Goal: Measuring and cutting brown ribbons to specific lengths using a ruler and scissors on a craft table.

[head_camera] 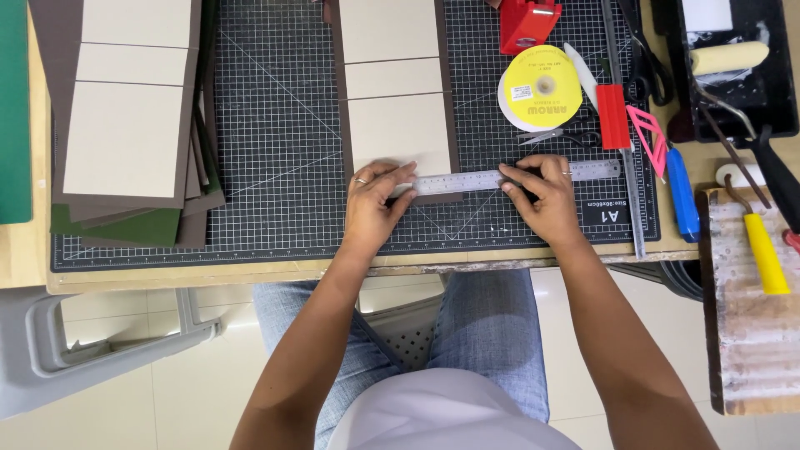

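I'm looking straight down at a dark gridded cutting mat (275,125) that covers most of a wooden table (25,250). My left hand (373,204) lies flat, fingers spread narrow, pressing the left end of a steel ruler (492,178). My right hand (543,196) presses the ruler near its middle, fingers curled; I cannot tell whether it holds a tool. The ruler lies across the lower edge of a brown sheet (396,100) carrying three pale cards, dead centre on the mat.

At ten o'clock from my hands sits a stack of sheets (125,108), brown with pale panels, green ones underneath. At one o'clock there's a yellow tape roll (542,87), with a red dispenser (527,22) beyond it at the top edge. Scissors (554,135) lie just below the roll. At two o'clock is a black tray (733,67) with a paint roller (729,57). At three o'clock a blue handle (682,193) and a yellow handle (765,250) lie well apart, the yellow one on a worn board (750,333).

Below the table edge, pale floor tiles (167,392) show at seven o'clock, beside a grey plastic chair (75,350).
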